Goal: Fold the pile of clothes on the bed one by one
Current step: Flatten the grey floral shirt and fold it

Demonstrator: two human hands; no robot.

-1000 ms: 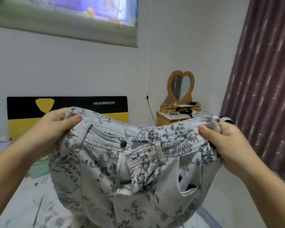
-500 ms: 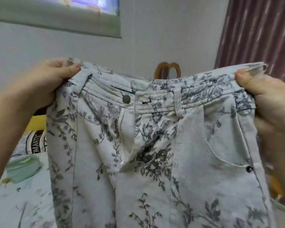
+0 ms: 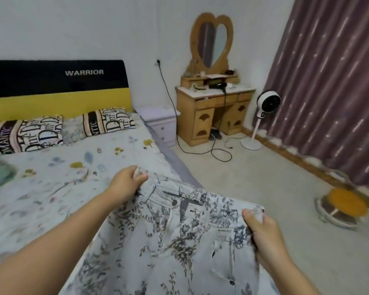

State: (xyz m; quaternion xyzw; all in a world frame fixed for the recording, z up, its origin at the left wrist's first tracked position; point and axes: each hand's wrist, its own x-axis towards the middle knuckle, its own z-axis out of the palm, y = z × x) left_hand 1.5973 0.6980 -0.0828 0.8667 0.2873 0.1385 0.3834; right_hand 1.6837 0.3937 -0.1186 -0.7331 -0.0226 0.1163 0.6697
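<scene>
- Pale grey trousers (image 3: 179,248) printed with dark grey flowers are pinched between both hands.
- Beyond the left hand (image 3: 126,184), a pale bed sheet (image 3: 51,188) is dotted with yellow and blue leaves.

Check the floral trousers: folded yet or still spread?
Spread, not folded: the floral trousers hang full width, left hand and right hand pinching opposite waistband ends.

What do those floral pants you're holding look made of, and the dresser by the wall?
Floral pants: seemingly stiff woven cotton, denim-like and matte, judging by stitched waistband seams and metal button. Dresser: light wood with a slightly glossy finish, grain too small to confirm.
</scene>
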